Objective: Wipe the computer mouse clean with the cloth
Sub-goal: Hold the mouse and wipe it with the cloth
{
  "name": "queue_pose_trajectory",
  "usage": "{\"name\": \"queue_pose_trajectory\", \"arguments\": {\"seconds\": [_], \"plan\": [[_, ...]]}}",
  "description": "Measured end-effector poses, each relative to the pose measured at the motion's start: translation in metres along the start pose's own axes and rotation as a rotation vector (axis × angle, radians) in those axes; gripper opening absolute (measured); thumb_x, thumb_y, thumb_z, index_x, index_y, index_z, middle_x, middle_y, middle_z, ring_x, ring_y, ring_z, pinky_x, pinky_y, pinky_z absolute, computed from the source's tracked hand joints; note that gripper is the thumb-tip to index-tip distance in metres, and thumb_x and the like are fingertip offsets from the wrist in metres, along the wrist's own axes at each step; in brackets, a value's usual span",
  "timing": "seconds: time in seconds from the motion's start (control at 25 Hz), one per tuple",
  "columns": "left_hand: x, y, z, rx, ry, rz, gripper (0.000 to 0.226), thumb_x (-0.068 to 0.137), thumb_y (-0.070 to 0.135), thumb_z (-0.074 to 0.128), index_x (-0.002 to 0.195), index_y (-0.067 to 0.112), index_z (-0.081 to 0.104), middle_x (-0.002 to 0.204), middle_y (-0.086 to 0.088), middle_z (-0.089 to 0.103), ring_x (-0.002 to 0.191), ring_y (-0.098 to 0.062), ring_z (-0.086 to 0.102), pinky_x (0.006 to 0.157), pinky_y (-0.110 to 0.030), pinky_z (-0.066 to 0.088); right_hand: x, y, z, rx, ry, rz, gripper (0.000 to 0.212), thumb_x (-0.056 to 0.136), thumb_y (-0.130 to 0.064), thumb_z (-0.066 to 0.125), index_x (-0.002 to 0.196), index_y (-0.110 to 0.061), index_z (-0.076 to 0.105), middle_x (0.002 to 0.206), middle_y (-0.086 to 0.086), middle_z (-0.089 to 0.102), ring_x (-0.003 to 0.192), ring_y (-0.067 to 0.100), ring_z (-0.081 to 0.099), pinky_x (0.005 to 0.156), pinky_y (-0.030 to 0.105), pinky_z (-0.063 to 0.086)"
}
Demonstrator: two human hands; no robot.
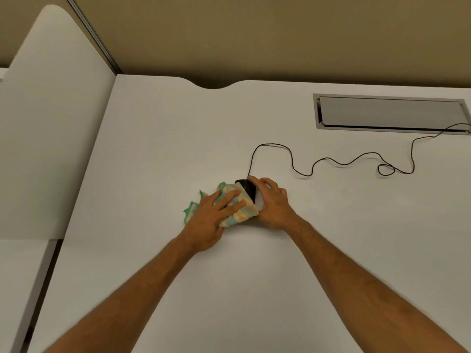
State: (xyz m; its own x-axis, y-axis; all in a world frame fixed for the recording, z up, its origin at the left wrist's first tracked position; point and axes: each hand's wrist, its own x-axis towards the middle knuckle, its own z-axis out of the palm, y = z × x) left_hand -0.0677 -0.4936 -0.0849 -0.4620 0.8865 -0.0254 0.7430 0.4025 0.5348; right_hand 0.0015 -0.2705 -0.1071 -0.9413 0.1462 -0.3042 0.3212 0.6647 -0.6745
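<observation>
- One white desk (pixel 153 149) fills most of the view, with a white divider panel (pixel 51 123) upright along its left edge.
- Set into the far right of the desktop is a grey cable hatch (pixel 390 114).
- Running from that hatch, a thin black cord (pixel 341 163) loops across the surface to the computer mouse.
- Near mid-desk lies the cloth (pixel 238 211) — pastel yellow, green and blue — draped against the left side of the mouse.
- Pressing flat on the cloth, the left hand (pixel 211 220) has its fingers spread over the fabric.
- Cupped round the right side, the right hand (pixel 274 203) grips the mouse.
- Only a dark sliver of the computer mouse (pixel 247 188) shows between cloth and fingers.
</observation>
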Motion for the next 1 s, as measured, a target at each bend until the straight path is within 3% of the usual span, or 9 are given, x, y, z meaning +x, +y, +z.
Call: {"name": "queue_pose_trajectory", "arguments": {"seconds": [0.12, 0.2, 0.32, 0.44, 0.56, 0.64, 0.76, 0.88, 1.0], "plan": [[-0.011, -0.008, -0.005, -0.077, 0.059, 0.024, 0.049, 0.087, 0.015, 0.046, 0.133, 0.006, 0.06, 0.146, -0.016, 0.052, 0.123, -0.041, 0.053, 0.102, -0.059, 0.043, 0.0, 0.001, -0.001, 0.008, -0.014, 0.03, 0.102, 0.068, -0.064, 0.076, 0.152, -0.037, 0.024, 0.155, 0.007, 0.029, 0.143, 0.025, 0.023, 0.113, 0.039, 0.021], [-0.008, -0.01, -0.008, -0.113, 0.184, -0.136, 0.05, 0.084, 0.019, 0.045, 0.129, 0.009, 0.063, 0.138, -0.015, 0.059, 0.117, -0.036, 0.058, 0.098, -0.057, 0.047, 0.0, -0.001, -0.002, 0.017, -0.03, 0.071, 0.11, 0.06, -0.07, 0.077, 0.151, -0.043, 0.022, 0.155, 0.003, 0.026, 0.141, 0.029, 0.024, 0.112, 0.043, 0.025], [0.016, -0.002, -0.009, -0.21, 0.386, -0.441, 0.052, 0.091, 0.019, 0.043, 0.142, 0.013, 0.051, 0.146, -0.012, 0.051, 0.126, -0.031, 0.05, 0.107, -0.048, 0.04, 0.0, 0.0, -0.002, 0.013, -0.027, 0.103, 0.112, 0.054, -0.071, 0.076, 0.149, -0.049, 0.019, 0.155, -0.001, 0.024, 0.138, 0.031, 0.024, 0.109, 0.045, 0.03], [0.037, 0.01, -0.001, -0.238, 0.225, -0.376, 0.057, 0.093, 0.022, 0.046, 0.149, 0.017, 0.042, 0.155, -0.008, 0.042, 0.139, -0.031, 0.039, 0.113, -0.051, 0.029, 0.0, 0.002, 0.0, 0.018, -0.006, 0.066, 0.109, 0.055, -0.071, 0.075, 0.147, -0.046, 0.023, 0.153, -0.001, 0.027, 0.138, 0.027, 0.024, 0.109, 0.04, 0.025], [0.042, 0.007, 0.002, -0.258, 0.137, -0.465, 0.057, 0.09, 0.03, 0.049, 0.147, 0.025, 0.046, 0.152, -0.002, 0.047, 0.137, -0.028, 0.041, 0.113, -0.053, 0.027, 0.001, 0.002, 0.001, 0.033, -0.003, 0.06, 0.11, 0.055, -0.071, 0.075, 0.147, -0.046, 0.021, 0.153, 0.0, 0.028, 0.139, 0.023, 0.021, 0.108, 0.036, 0.022], [0.028, 0.003, -0.004, -0.36, 0.175, -0.424, 0.047, 0.089, 0.028, 0.055, 0.136, 0.022, 0.058, 0.138, 0.001, 0.061, 0.129, -0.018, 0.052, 0.108, -0.046, 0.037, 0.0, 0.002, 0.001, 0.033, -0.013, 0.071, 0.112, 0.055, -0.07, 0.074, 0.149, -0.047, 0.018, 0.155, 0.001, 0.025, 0.14, 0.027, 0.021, 0.11, 0.04, 0.023], [-0.01, -0.002, -0.013, -0.54, 0.183, -0.397, 0.028, 0.085, 0.02, 0.063, 0.108, 0.034, 0.067, 0.105, 0.022, 0.068, 0.103, 0.011, 0.059, 0.088, -0.026, 0.045, -0.002, 0.0, -0.001, 0.031, -0.024, 0.071, 0.113, 0.057, -0.068, 0.077, 0.151, -0.045, 0.018, 0.156, 0.003, 0.024, 0.14, 0.032, 0.022, 0.111, 0.044, 0.025], [-0.015, -0.001, -0.019, -0.901, 0.252, -0.655, 0.037, 0.086, 0.015, 0.061, 0.122, 0.026, 0.063, 0.122, 0.003, 0.068, 0.112, -0.012, 0.063, 0.094, -0.036, 0.05, -0.002, -0.002, -0.003, 0.034, -0.032, 0.09, 0.113, 0.058, -0.065, 0.08, 0.15, -0.045, 0.019, 0.156, 0.002, 0.022, 0.139, 0.032, 0.022, 0.11, 0.046, 0.027], [0.026, 0.01, -0.023, -1.118, 0.439, -0.85, 0.041, 0.097, 0.026, 0.058, 0.137, 0.025, 0.051, 0.122, -0.004, 0.066, 0.105, -0.021, 0.067, 0.084, -0.042, 0.058, -0.002, -0.002, -0.002, 0.045, -0.026, 0.089, 0.112, 0.056, -0.067, 0.077, 0.149, -0.046, 0.018, 0.155, 0.001, 0.023, 0.139, 0.031, 0.023, 0.109, 0.044, 0.027]]}}
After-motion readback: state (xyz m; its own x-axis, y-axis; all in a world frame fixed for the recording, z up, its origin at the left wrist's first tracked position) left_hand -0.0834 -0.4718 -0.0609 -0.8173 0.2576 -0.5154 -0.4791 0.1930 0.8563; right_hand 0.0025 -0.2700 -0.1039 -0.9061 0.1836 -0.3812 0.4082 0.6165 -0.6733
